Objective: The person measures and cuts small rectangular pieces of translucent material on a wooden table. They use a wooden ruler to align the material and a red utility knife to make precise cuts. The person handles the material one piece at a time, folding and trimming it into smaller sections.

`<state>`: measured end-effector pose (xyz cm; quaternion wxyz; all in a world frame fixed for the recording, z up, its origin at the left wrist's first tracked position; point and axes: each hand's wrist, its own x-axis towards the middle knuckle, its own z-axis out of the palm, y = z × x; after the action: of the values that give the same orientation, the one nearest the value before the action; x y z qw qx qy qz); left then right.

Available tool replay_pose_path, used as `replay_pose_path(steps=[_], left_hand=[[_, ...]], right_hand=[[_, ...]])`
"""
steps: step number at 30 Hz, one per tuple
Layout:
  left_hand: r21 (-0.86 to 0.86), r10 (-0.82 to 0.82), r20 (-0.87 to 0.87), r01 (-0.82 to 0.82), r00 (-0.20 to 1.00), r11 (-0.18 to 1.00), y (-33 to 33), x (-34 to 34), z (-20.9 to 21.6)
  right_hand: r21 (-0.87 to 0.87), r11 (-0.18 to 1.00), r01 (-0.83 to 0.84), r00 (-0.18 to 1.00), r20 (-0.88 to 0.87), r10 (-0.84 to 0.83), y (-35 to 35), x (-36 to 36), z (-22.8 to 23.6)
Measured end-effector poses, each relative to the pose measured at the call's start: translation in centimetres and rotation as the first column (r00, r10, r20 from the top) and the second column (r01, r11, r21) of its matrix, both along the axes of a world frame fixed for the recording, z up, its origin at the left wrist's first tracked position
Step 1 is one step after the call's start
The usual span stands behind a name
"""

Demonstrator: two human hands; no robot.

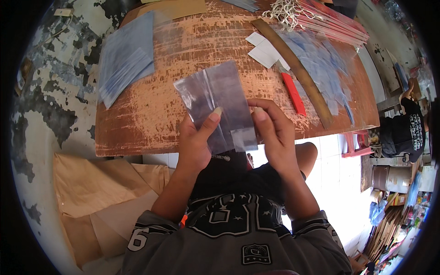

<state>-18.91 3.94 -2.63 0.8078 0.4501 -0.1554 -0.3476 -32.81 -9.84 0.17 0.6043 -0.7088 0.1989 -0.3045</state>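
A clear plastic sleeve (225,87) is held up at the near edge of the worn table, its top tilted to the left. My left hand (196,140) grips its left side, thumb across the front and fingers behind. At the lower right of the sleeve is a small clear rectangular piece (244,139). My right hand (277,133) is at the sleeve's right edge, with thumb and forefinger close together. Whether the right fingers pinch the small piece or the sleeve's edge is hard to see.
On the scratched wooden table (137,123) lie a stack of clear sheets (130,48), a long wooden ruler (302,75), a red cutter (293,94), white paper pieces (266,51), loose plastic pieces (321,64) and corded red-edged sleeves (325,23). Another person (405,126) is at far right.
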Motion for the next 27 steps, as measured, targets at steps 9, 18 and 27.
replay_pose_path(steps=[9, 18, 27], left_hand=[[0.054, 0.010, 0.067, -0.014, 0.998, 0.998, -0.9, -1.2, 0.6], [0.028, -0.011, 0.114, 0.008, 0.993, 1.000, -1.3, -1.6, 0.3], [0.040, -0.020, 0.039, 0.018, 0.999, 0.999, -0.6, -2.2, 0.1]], right_hand=[[-0.230, 0.960, 0.159, 0.987, 0.000, -0.163, 0.1, 1.1, 0.1], [-0.209, 0.960, 0.185, 0.982, 0.002, -0.189, 0.2, 0.3, -0.1], [-0.187, 0.967, 0.174, 0.984, 0.004, -0.177, 0.3, 0.1, -0.6]])
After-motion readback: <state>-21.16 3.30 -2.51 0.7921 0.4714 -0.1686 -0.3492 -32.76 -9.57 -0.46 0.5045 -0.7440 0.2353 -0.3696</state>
